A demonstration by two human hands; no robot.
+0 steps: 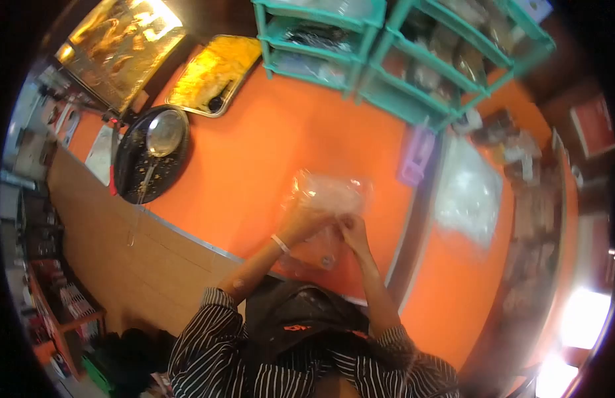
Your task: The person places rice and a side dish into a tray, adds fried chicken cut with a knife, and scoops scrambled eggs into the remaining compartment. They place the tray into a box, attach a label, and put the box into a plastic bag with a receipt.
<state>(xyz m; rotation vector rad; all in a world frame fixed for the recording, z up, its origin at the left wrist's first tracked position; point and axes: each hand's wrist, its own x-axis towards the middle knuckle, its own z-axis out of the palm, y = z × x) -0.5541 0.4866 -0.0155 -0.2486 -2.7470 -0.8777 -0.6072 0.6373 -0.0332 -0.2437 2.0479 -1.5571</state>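
Note:
On the orange counter in front of me lies a clear plastic bag (334, 191), crinkled and shiny. Both hands meet at its middle. My left hand (303, 223), with a light band at the wrist, has its fingers closed on the plastic. Fingertips of my right hand (352, 232) pinch the bag close beside the left fingers. More clear plastic (320, 255) spreads below the hands toward my apron (287, 315), with a small round mark near its lower end. What the bag contains, if anything, I cannot make out.
At the left, a black round tray (129, 174) carries a strainer (165, 132) and crumbs. Behind it stand a metal tray of yellow food (211, 73) and a lit display case (118, 46). Green shelves (307, 30), a purple basket (417, 154) and a plastic bag stack (470, 192) border the counter.

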